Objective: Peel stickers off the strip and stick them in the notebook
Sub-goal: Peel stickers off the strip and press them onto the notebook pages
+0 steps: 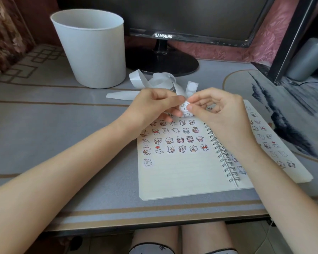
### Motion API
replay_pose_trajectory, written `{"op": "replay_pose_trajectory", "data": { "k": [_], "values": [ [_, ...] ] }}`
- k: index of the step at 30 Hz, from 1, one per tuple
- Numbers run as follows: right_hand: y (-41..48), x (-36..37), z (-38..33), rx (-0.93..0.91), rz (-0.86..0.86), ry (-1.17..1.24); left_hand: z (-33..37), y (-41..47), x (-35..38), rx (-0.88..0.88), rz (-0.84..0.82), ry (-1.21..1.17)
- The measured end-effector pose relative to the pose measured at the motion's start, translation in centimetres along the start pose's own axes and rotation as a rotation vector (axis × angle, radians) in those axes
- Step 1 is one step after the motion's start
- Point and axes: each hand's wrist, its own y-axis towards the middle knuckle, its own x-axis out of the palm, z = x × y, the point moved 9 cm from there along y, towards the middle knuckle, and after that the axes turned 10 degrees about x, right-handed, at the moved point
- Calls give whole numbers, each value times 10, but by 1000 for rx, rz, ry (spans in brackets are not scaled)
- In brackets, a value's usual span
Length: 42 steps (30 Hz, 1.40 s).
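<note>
Sticker strip (184,107) held above far edge of open spiral notebook (182,173). Left hand (154,105) pinches backing to steady it; right hand (215,107) pinches sticker edge, likely to peel. Spent backing (136,79) coils beyond, near white bin (92,50) on desk (44,125).

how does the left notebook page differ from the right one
The left page carries stickers in neat rows over its upper half, and its lower part is bare apart from one sticker. The right page has stickers running down nearly to its bottom edge. The left page lies mostly in view, while the right forearm crosses the right page. Both hold small bear stickers and meet at the spiral binding.
</note>
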Motion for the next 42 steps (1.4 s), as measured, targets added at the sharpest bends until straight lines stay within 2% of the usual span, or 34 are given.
{"op": "replay_pose_trajectory", "data": {
  "k": [5, 9, 14, 17, 21, 25, 34, 42],
  "values": [
    [-1, -2, 0, -18, 48, -145, 5, 0, -1, 42, -2, 57],
    [-4, -1, -7, -117, 84, -282, 0, 0, -2, 11, 11, 35],
    [-15, -4, -24, -204, 114, -307, -5, 1, -6, -24, 47, 0],
    [-18, -2, -25, -78, 7, -150, -7, 1, -8, -35, 69, 10],
    [-30, 18, -18, 182, -266, 112, -8, 1, -8, -35, 71, 33],
    [-52, 45, -5, 349, -477, 127, -9, 1, -8, -50, 61, 50],
    [-62, 59, 7, 385, -462, -8, -8, 0, -7, -55, 56, 45],
    [-63, 58, 6, 383, -437, -17, -8, 0, -7, -60, 57, 57]
  ]
}}
